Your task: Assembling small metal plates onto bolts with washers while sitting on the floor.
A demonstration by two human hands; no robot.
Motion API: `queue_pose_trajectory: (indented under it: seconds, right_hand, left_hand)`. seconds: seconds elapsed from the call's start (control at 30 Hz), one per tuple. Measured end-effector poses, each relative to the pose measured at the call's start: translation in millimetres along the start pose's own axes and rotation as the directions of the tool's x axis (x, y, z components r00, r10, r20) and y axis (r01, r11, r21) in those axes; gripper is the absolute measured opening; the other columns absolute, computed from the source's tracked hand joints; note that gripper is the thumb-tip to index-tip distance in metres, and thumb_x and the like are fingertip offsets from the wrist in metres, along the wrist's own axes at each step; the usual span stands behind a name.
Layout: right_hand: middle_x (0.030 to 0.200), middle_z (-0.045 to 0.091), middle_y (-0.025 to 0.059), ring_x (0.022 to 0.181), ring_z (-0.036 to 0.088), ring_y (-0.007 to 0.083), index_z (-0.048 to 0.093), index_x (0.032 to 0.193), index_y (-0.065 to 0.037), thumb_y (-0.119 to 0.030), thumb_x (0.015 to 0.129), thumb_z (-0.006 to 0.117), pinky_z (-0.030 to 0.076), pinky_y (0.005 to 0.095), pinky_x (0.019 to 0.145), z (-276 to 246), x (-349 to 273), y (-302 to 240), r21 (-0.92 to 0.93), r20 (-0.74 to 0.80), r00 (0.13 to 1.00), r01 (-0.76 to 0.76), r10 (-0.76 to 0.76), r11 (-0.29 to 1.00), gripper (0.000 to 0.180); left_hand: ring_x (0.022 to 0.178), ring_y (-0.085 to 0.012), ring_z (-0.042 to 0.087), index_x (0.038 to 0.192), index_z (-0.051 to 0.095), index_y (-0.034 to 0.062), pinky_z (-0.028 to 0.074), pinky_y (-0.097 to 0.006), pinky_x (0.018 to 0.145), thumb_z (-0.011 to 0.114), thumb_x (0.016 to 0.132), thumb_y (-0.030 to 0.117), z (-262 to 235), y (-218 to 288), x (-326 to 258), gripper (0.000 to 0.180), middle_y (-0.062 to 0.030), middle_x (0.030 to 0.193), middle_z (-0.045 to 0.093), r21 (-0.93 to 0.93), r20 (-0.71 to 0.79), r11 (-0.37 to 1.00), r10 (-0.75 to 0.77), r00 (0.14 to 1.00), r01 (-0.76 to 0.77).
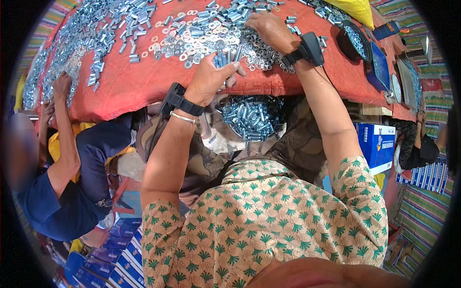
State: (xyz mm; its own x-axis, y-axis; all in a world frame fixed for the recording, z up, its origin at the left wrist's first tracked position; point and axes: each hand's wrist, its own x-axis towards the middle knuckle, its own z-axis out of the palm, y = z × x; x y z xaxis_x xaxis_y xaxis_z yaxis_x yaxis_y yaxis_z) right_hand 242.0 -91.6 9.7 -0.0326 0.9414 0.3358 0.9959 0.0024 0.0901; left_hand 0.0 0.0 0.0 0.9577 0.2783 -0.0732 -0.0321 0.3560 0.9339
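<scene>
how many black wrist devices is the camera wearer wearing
2: one left-wrist device, strapped on above a pale bangle, and one right-wrist device. Both show; neither wrist is hidden.

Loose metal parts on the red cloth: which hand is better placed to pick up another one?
Probably the right hand: its fingers are at the heap of loose metal parts, while the left hand is occupied holding metal tubes.

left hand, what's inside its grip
Several shiny metal pieces show in the left hand; the hand itself covers parts of them, so their full number cannot be seen.
</scene>
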Motion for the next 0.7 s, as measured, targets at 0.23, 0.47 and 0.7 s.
queue_pose_trajectory:
  seconds: [0.23,0.47,0.7]
  right_hand:
    - [0.093,0.065,0.0032,0.079,0.062,0.0136,0.063,0.106,-0.005,-0.010,0.089,0.063,0.050,0.0259,0.070,-12,-7,-23,0.543,0.030,0.871,-0.426,0.490,0.724,0.018]
    - [0.095,0.064,0.0055,0.083,0.065,0.0155,0.058,0.109,-0.002,-0.013,0.092,0.061,0.054,0.0261,0.072,-11,-30,-51,0.931,0.271,0.818,-0.090,0.508,-0.353,0.020]
    - [0.096,0.063,0.0073,0.083,0.065,0.0160,0.057,0.110,0.001,-0.012,0.093,0.059,0.055,0.0263,0.077,-14,-15,-77,0.942,0.282,0.845,-0.155,0.454,-0.296,0.021]
  left_hand:
    - [0.054,-0.0058,0.052,0.097,0.058,0.0029,0.035,-0.018,0.043,0.063,0.088,0.014,-15,-4,6,0.015,-0.0101,0.082,0.069,-0.170,-0.119,0.985,-0.049,0.992,0.028]
    - [0.047,-0.0065,0.048,0.098,0.057,0.0068,0.035,-0.017,0.041,0.064,0.090,0.017,-4,-6,0,0.015,-0.0066,0.074,0.063,-0.258,-0.074,0.958,-0.150,0.986,0.126]
    - [0.048,-0.0051,0.048,0.098,0.060,0.0055,0.034,-0.018,0.042,0.070,0.085,0.018,-10,-6,-4,0.021,-0.0037,0.069,0.062,-0.088,-0.150,0.994,-0.075,0.986,0.063]
